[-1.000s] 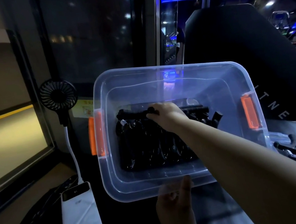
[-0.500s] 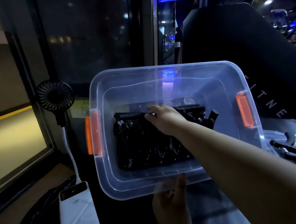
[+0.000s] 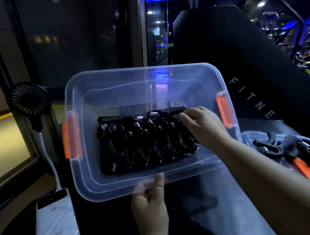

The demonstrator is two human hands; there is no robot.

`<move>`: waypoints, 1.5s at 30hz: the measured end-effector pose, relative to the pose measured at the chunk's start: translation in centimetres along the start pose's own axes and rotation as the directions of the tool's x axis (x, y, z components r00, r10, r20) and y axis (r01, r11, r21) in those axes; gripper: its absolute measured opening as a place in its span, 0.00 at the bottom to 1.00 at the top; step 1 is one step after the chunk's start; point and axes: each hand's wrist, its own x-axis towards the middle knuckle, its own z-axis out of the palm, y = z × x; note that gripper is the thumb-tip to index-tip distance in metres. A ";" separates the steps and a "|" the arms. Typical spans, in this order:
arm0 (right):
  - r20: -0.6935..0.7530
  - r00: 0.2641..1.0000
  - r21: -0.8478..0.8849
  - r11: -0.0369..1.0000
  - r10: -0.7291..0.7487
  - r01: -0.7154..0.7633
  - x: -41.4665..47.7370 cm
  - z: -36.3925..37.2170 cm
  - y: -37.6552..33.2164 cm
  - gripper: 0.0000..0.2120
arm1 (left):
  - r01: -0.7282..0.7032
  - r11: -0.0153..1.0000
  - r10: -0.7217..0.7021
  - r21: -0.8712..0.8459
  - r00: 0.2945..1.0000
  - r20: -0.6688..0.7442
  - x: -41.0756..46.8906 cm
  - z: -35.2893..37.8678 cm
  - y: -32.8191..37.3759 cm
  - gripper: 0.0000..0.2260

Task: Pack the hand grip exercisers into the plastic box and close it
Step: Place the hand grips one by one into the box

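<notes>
Right hand (image 3: pixel 202 128) slid right, covering exercisers (image 3: pixel 140 144); left hand (image 3: pixel 150 209) grips box (image 3: pixel 142 69).

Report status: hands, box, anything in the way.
Left hand grips plastic box near rim. Right hand inside, fingers curled on right end of packed exercisers. Box open, no lid on; loose exercisers lie at right.

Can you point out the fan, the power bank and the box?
fan (image 3: pixel 30 99), head view, centre of its grille.
power bank (image 3: pixel 55 224), head view, its white face.
box (image 3: pixel 111 193), head view, near rim.
</notes>
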 end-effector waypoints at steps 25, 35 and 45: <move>-0.040 0.852 -0.234 0.824 0.522 -0.516 -14.4 -7.9 20.1 0.16 | -0.099 0.993 0.099 0.067 0.995 0.011 0.5 0.5 -1.5 0.10; -0.214 0.708 -0.572 0.501 0.673 -0.650 -16.3 -11.6 22.5 0.21 | -0.101 0.992 0.100 0.081 0.995 0.017 -0.4 0.4 -1.1 0.10; -0.169 0.595 -0.509 0.447 0.786 -0.736 -17.6 -11.5 21.4 0.22 | -0.115 0.991 0.114 0.064 0.993 0.018 -0.4 0.6 -1.0 0.11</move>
